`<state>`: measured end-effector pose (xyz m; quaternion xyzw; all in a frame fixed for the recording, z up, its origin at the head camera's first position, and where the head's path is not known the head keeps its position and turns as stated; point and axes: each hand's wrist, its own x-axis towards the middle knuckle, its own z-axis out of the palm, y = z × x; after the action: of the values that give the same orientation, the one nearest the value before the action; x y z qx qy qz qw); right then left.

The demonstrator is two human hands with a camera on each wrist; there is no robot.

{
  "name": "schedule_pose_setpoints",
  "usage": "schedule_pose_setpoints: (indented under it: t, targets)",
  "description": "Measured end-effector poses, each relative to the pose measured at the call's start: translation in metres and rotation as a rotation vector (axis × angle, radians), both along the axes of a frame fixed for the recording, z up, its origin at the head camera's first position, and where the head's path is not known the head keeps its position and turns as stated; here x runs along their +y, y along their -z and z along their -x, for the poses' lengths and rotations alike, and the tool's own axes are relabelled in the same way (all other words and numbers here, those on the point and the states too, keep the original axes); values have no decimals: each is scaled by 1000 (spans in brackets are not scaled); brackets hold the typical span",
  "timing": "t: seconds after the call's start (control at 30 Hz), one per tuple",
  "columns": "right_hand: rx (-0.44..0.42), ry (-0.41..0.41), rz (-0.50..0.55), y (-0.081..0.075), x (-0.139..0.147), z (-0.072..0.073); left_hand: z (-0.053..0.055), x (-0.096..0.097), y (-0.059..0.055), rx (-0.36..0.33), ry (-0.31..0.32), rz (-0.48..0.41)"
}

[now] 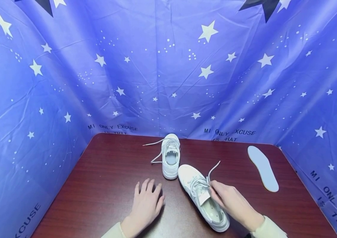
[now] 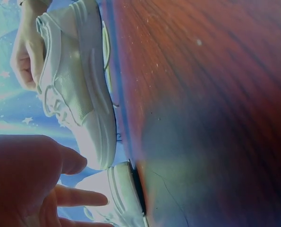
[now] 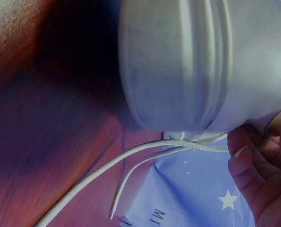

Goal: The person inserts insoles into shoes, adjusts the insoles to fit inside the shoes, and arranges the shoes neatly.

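A white sneaker [image 1: 190,185] lies on the table, its toe pointing away and to the left, with loose laces and an open collar. At its tongue and collar edge my right hand [image 1: 236,204] grips the shoe with curled fingers [image 3: 244,163]; the fingertips inside are partly hidden. To the left of this shoe, my left hand [image 1: 145,205] is spread palm down over the table and holds nothing. A second white sneaker [image 1: 169,170] stands behind, close to the first one's toe, with its laces trailing left.
On the right of the dark red wooden table [image 1: 108,172] lies a pale insole [image 1: 263,168]. Blue star-printed cloth [image 1: 162,76] hangs round the table's back and sides.
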<state>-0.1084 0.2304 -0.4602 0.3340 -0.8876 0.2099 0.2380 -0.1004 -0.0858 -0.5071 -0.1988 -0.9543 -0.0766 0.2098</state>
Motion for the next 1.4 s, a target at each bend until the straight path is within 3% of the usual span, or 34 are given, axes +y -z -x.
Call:
schedule_pose_setpoints:
  t: [0.33,0.77,1.1,1.4]
  targets:
    - [5,-71,-32,-1,5,-2,3,-4,1,22,-11,-5]
    - [19,-230,-60,-5,9,0,3,-9,-8,-60,-50,15]
    - [7,-301,-180,-14,1,7,2,-12,-8,-63,-57,23]
    - [-24,-400,-176,-17,-8,22,2,-12,-11,-114,-63,32]
